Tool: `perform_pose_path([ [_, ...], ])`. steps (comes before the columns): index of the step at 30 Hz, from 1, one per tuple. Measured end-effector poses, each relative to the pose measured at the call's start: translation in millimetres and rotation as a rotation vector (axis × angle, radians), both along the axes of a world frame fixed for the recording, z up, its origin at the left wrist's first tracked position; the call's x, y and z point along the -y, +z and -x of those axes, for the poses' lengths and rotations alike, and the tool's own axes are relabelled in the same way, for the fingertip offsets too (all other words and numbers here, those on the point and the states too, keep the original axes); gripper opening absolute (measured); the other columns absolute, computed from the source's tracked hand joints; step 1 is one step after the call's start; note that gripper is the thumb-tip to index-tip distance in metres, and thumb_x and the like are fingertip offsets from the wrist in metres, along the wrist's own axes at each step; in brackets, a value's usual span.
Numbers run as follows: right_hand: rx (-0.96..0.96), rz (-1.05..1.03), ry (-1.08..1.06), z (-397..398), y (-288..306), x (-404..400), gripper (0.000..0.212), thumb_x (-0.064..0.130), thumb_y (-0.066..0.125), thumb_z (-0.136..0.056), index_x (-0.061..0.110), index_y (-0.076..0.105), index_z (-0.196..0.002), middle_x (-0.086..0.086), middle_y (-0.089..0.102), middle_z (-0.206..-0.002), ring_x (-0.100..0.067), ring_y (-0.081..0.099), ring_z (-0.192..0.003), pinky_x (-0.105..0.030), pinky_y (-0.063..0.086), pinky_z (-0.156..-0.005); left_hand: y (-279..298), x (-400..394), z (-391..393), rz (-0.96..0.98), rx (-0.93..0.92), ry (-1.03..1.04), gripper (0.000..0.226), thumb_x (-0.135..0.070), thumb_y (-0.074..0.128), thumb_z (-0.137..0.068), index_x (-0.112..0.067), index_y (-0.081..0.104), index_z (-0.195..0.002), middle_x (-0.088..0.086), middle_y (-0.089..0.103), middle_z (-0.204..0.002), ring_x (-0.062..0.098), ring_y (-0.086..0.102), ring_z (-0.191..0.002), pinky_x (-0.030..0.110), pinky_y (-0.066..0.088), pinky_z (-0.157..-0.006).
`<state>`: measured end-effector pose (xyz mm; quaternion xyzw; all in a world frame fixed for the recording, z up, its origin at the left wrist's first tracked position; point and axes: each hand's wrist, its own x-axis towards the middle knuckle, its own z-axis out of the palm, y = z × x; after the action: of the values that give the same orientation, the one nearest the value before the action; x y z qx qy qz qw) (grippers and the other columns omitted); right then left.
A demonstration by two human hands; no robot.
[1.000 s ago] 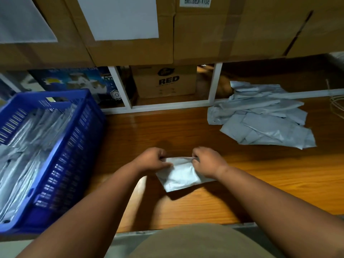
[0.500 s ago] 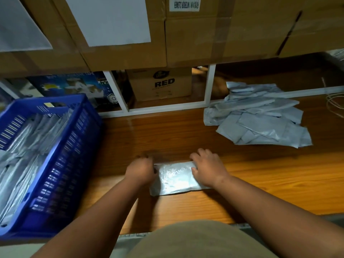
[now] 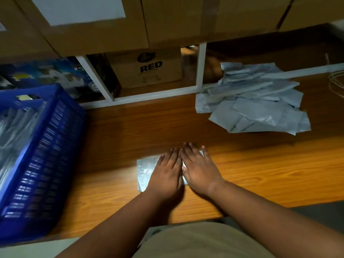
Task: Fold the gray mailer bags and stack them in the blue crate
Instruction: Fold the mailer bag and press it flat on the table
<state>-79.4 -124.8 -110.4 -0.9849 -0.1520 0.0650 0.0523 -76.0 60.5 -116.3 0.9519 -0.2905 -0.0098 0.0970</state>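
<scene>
A folded gray mailer bag (image 3: 145,171) lies flat on the wooden table in front of me. My left hand (image 3: 165,174) and my right hand (image 3: 199,169) press down on it side by side with straight fingers, covering most of it; only its left part shows. A loose pile of unfolded gray mailer bags (image 3: 255,101) lies at the back right of the table. The blue crate (image 3: 46,146) stands at the left and holds several folded gray bags (image 3: 13,131).
Cardboard boxes fill the shelf above and behind, one marked RED (image 3: 149,68). A white shelf frame (image 3: 154,94) runs along the table's back edge. Thin wires (image 3: 337,81) lie at the far right. Bare wood shows between the pile and my hands.
Both hands went from pinching the bag's top edge while folding it to lying flat on the folded bag, moving together toward its middle. The view shifted slightly downward.
</scene>
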Motion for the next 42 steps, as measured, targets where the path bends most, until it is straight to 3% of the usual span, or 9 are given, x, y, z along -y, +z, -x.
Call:
perform_pose_path([
  [10, -0.025, 0.010, 0.006, -4, -3, -1, 0.076, 0.056, 0.019, -0.107, 0.020, 0.002, -0.171, -0.007, -0.007, -0.179, -0.025, -0.011, -0.165, -0.058, -0.001, -0.131, -4, 0, 1, -0.105, -0.048, 0.047, 0.078, -0.045, 0.029, -0.103, -0.010, 0.011, -0.170, 0.013, 0.008, -0.178, 0.027, -0.001, -0.165, 0.054, 0.009, -0.131],
  [19, -0.082, 0.042, -0.004, -3, 6, -1, 0.077, 0.062, 0.012, -0.107, 0.021, -0.002, -0.171, -0.005, -0.013, -0.178, -0.023, -0.017, -0.164, -0.058, -0.006, -0.130, 1, -14, 5, -0.119, -0.059, 0.068, 0.074, -0.048, 0.030, -0.107, -0.010, 0.018, -0.169, 0.014, 0.009, -0.177, 0.027, 0.005, -0.165, 0.052, 0.015, -0.130],
  [30, -0.126, 0.113, 0.000, -5, 13, -4, 0.078, 0.064, 0.005, -0.107, 0.021, -0.012, -0.170, -0.005, -0.022, -0.176, -0.023, -0.024, -0.162, -0.060, -0.012, -0.129, 2, -46, 8, -0.197, -0.124, 0.100, 0.078, -0.060, 0.014, -0.109, -0.017, -0.007, -0.170, 0.008, -0.013, -0.177, 0.024, -0.015, -0.164, 0.052, 0.004, -0.131],
  [36, -0.034, -0.012, 0.030, -9, 23, -23, 0.076, 0.057, 0.014, -0.107, 0.017, 0.009, -0.171, -0.007, -0.002, -0.179, -0.023, -0.008, -0.165, -0.055, -0.003, -0.132, 16, -54, 6, -0.214, -0.023, 0.042, 0.073, -0.053, 0.027, -0.109, -0.013, 0.018, -0.170, 0.011, 0.005, -0.178, 0.026, -0.006, -0.165, 0.055, 0.007, -0.131],
  [42, -0.084, 0.076, 0.050, -2, 5, -38, 0.072, 0.063, 0.011, -0.108, 0.033, -0.007, -0.170, -0.001, -0.016, -0.178, -0.022, -0.020, -0.163, -0.069, -0.010, -0.125, 4, -55, 11, -0.164, -0.086, 0.146, 0.074, -0.055, 0.021, -0.110, -0.015, 0.007, -0.171, 0.011, 0.002, -0.178, 0.026, -0.004, -0.165, 0.054, 0.008, -0.131],
])
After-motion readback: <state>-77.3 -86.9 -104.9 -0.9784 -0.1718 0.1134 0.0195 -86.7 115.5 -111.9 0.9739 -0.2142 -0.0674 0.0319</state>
